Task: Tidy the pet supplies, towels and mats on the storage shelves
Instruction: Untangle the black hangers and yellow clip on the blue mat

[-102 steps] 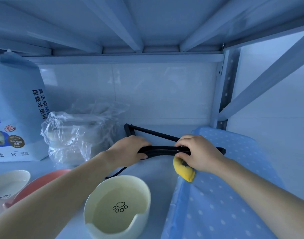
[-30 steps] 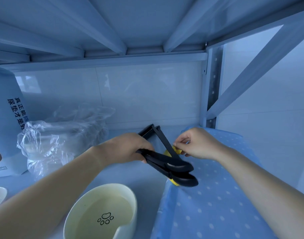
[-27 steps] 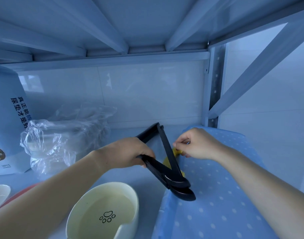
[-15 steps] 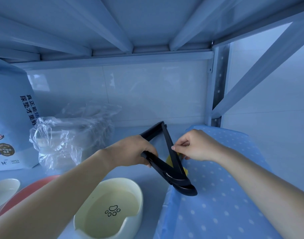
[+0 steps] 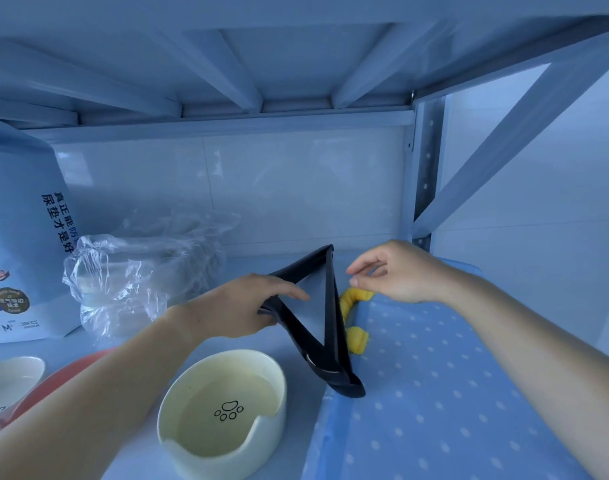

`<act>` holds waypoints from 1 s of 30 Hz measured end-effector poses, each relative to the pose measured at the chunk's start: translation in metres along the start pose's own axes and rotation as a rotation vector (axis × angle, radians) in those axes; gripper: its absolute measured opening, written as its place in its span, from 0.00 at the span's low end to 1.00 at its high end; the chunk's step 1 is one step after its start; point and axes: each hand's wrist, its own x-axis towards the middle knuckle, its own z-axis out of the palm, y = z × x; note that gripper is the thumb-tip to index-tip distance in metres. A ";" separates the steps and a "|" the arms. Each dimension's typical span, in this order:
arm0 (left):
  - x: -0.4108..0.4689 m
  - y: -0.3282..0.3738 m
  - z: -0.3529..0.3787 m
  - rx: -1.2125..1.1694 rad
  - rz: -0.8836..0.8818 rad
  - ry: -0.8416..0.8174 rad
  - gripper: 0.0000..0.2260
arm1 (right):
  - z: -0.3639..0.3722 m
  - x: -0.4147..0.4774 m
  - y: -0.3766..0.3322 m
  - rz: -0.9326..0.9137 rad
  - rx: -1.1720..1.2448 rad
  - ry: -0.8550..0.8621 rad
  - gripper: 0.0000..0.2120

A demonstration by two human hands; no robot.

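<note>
Right hand (image 5: pixel 400 271) off black tongs (image 5: pixel 330 306) since half second ago; grip loose, fingers spread, empty, hovering above yellow toy (image 5: pixel 356 336). Left hand (image 5: pixel 234 306) grip curled round tongs' left arm; tongs splayed, tips on left edge of blue dotted mat (image 5: pixel 434 393), right side of shelf (image 5: pixel 261 265). Likely placement next.

The left grip (image 5: pixel 237 306) is covering a stretch of one arm of the black tongs (image 5: pixel 332 306), and the tongs' other arm is hiding part of the yellow toy (image 5: pixel 356 337) toward the right side of the shelf (image 5: pixel 261 265). The picture's left edge is cutting off the pad bag (image 5: pixel 19 237) and the white bowl (image 5: pixel 9 379). The left forearm (image 5: pixel 105 393) is hiding most of the pink bowl (image 5: pixel 64 375). The bottom edge is cutting off the dotted mat (image 5: pixel 434 393). The crinkled clear bag (image 5: pixel 123 278) is blurring whatever is lying inside it, and the pad bag's small print is proving too small to read.
</note>
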 end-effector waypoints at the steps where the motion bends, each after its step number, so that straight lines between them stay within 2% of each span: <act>1: -0.002 0.003 -0.002 -0.004 0.004 0.018 0.22 | -0.003 -0.005 -0.001 -0.003 -0.013 0.003 0.09; 4: -0.008 0.017 -0.007 -0.033 0.038 0.047 0.21 | -0.004 -0.026 -0.003 0.014 -0.059 0.005 0.08; 9: -0.030 0.049 -0.010 -0.120 0.189 0.093 0.18 | 0.004 -0.078 -0.010 0.100 -0.148 -0.008 0.10; 13: -0.058 0.072 -0.006 -0.142 0.347 0.110 0.14 | 0.018 -0.125 -0.020 0.175 -0.295 -0.056 0.18; 16: -0.080 0.091 0.002 -0.163 0.397 0.137 0.13 | 0.034 -0.155 -0.032 0.255 -0.321 -0.044 0.26; 21: -0.109 0.125 0.021 -0.110 0.386 0.099 0.12 | 0.060 -0.199 -0.058 0.372 -0.330 0.065 0.28; 25: -0.122 0.143 0.039 -0.114 0.359 0.057 0.12 | 0.074 -0.218 -0.065 0.471 -0.362 0.078 0.27; 30: -0.135 0.151 0.058 -0.122 0.232 0.025 0.15 | 0.086 -0.232 -0.062 0.414 -0.450 0.139 0.24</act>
